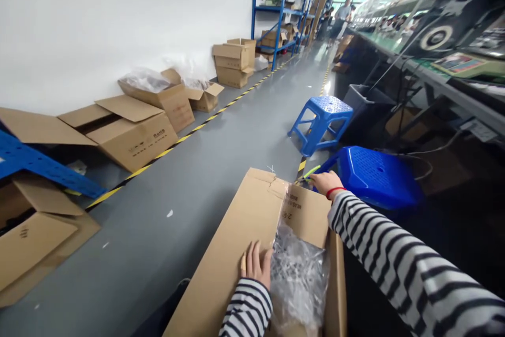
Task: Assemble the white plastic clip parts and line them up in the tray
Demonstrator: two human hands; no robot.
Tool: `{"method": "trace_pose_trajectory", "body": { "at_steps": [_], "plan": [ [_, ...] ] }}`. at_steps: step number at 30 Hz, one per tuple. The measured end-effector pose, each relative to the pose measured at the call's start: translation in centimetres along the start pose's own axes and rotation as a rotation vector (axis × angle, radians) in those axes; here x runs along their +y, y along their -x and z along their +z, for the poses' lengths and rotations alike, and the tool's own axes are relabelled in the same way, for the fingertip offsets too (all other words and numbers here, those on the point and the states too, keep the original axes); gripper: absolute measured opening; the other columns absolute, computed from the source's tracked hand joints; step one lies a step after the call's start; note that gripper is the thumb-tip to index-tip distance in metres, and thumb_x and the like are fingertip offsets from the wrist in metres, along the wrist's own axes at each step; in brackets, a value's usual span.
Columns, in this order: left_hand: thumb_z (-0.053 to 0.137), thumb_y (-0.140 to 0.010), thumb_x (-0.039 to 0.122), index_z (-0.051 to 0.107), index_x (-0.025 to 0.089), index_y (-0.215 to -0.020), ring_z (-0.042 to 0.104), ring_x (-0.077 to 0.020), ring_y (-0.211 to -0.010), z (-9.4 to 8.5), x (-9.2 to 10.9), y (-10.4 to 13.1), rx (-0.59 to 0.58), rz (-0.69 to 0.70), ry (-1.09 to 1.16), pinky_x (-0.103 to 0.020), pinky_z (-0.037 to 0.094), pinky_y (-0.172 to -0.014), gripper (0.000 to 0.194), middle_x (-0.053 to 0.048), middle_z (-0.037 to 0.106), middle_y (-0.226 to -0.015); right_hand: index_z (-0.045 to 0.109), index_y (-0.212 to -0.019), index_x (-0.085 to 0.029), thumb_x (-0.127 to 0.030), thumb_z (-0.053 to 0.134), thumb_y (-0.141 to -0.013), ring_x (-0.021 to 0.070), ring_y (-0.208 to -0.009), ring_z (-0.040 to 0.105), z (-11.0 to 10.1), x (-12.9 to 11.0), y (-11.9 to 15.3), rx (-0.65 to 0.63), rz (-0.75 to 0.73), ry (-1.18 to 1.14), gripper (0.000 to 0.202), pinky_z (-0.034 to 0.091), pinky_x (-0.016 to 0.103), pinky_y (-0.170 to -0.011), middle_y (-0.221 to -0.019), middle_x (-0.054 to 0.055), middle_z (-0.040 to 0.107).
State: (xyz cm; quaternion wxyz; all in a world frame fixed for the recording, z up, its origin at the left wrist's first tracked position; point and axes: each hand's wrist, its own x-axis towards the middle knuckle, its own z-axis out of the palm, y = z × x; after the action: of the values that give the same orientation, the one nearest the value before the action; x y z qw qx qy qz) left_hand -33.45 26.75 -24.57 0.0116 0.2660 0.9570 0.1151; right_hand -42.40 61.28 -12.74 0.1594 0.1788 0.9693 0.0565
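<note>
A long cardboard box (232, 226) stands in front of me, its left flap lying over part of the top. Through the opening on the right shows a clear plastic bag (300, 274) with dark small contents that I cannot make out. My left hand (256, 263) rests on the left flap with its fingers stretched out, at the edge of the opening. At the box's far right corner, my right hand (328, 183) is closed on a slim yellow-green tool (313, 171). Its exact kind is unclear, and its tip is near the far end flap (303, 205).
Two blue plastic stools (325, 108) stand ahead and to the right, beside a grey bin (363, 95) and a long workbench (442, 74). Open cartons (138, 132) line the left wall behind yellow-black floor tape (189, 134). Blue shelving (282, 16) and people are farther down the aisle.
</note>
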Motion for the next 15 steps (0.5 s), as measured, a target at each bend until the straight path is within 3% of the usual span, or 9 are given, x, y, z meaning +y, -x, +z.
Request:
{"method": "trace_pose_trajectory", "body": {
  "at_steps": [3,8,15],
  "plan": [
    [0.043,-0.087,0.001,0.062,0.037,-0.119,0.046,-0.0207,-0.132,-1.2,0.4,0.7,0.022,0.031,0.060,-0.046,0.038,-0.110,0.052,-0.003,0.052,-0.140,0.060,-0.111,-0.015,-0.040,0.056,-0.093,0.0209,-0.096,0.061,0.3,-0.2,-2.3,0.016,-0.056,0.074,0.030,0.050,0.044,-0.086,-0.109,0.007,0.063],
    [0.054,-0.079,0.005,0.062,0.036,-0.119,0.044,-0.0236,-0.133,-3.8,0.5,0.7,-0.090,0.064,0.154,-0.050,0.035,-0.111,0.051,-0.005,0.049,-0.142,0.060,-0.111,-0.016,-0.039,0.058,-0.092,0.0224,-0.099,0.060,0.9,-0.7,-4.3,0.050,-0.140,0.118,0.029,0.049,0.046,-0.088,-0.111,0.007,0.063],
    [0.053,-0.078,0.006,0.068,0.035,-0.104,0.052,-0.0236,-0.125,-7.0,1.5,-0.2,-0.141,-0.020,0.270,-0.050,0.034,-0.110,0.042,-0.002,0.056,-0.135,0.059,-0.115,-0.017,-0.039,0.058,-0.093,0.0220,-0.099,0.061,1.2,-1.2,-4.1,0.096,-0.173,0.164,0.031,0.050,0.044,-0.086,-0.115,0.008,0.061]
  ]
}}
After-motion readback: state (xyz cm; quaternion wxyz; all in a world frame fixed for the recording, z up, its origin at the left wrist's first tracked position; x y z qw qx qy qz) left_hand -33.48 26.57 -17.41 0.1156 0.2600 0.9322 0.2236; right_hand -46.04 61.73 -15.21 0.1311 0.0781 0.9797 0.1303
